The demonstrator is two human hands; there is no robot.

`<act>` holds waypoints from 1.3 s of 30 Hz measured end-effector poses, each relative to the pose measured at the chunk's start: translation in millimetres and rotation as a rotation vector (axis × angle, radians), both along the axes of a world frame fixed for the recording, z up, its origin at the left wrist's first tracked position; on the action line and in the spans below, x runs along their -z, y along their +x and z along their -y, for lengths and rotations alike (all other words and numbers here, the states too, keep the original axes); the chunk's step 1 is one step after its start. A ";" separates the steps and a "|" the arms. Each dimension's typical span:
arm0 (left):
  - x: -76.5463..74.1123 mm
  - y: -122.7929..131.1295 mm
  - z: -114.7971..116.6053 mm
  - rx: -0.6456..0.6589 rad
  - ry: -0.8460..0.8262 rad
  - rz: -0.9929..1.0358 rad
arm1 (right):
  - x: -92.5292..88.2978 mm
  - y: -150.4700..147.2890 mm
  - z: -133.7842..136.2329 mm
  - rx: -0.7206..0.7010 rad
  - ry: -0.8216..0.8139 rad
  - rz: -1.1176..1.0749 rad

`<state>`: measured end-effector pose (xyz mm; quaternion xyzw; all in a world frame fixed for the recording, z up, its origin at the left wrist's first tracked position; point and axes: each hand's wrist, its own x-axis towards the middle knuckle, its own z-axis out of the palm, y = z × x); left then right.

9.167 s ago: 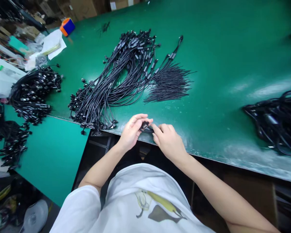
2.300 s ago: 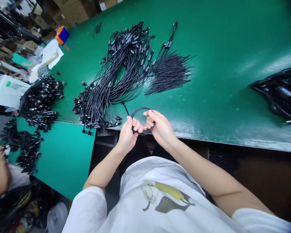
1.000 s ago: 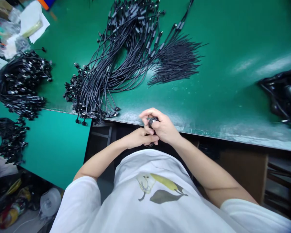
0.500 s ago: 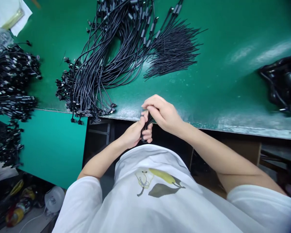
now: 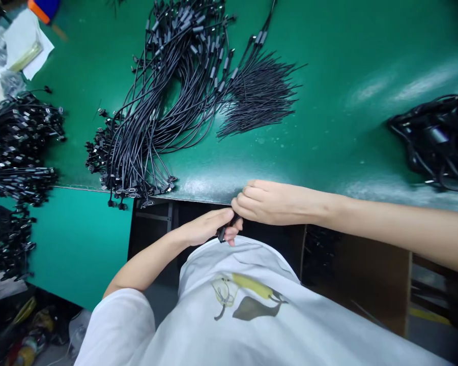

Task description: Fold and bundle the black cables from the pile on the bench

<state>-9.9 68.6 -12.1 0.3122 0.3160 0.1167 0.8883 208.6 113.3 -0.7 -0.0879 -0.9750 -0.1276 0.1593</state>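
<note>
Just off the table's front edge, close to my body, my left hand is closed around a folded black cable. A dark end of the cable sticks out below its fingers. My right hand is pinched against the upper part of the same bundle, touching the left hand's thumb. Whatever its fingertips grip is mostly hidden. Beyond the hands lies a fan of thin black strips, like wire ties. Left of it, a big heap of black cables with small plugs and grey sleeves reaches the table edge.
The green table spans the far side. At the left are more piles of cable plugs, papers and a lower green surface. A dark cable bundle lies at the right. Under the table is a brown board.
My right forearm has swung outward and flatter, and the right fingers have closed at the bundle. Both hands sit slightly lower in view, as does the table, since the camera has tilted.
</note>
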 end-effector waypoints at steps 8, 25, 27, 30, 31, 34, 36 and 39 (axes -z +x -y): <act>2.6 6.9 3.2 0.060 -0.123 0.019 | 2.0 16.7 -0.6 -0.115 -0.046 -0.053; 2.3 17.1 -40.6 0.190 0.250 -0.217 | 1.6 22.3 -17.6 -0.023 -0.487 -0.129; -0.5 15.6 -42.2 0.097 0.294 -0.276 | 2.4 35.5 -41.3 0.074 -0.653 -0.229; -2.2 14.1 -45.0 -0.175 0.279 -0.281 | 18.4 68.9 -95.4 0.545 -0.602 -0.457; -2.0 13.7 -46.1 -0.262 0.261 -0.274 | 28.0 80.1 -113.9 0.721 -0.503 -0.472; -0.1 12.4 -48.6 -0.428 0.193 -0.233 | 59.4 101.7 -152.9 0.815 -0.431 -0.405; 1.2 11.0 -48.8 -0.479 0.150 -0.205 | 73.1 104.1 -160.6 0.801 -0.418 -0.375; 1.7 8.8 -47.2 -0.530 0.122 -0.181 | 76.3 100.8 -153.0 0.834 -0.359 -0.389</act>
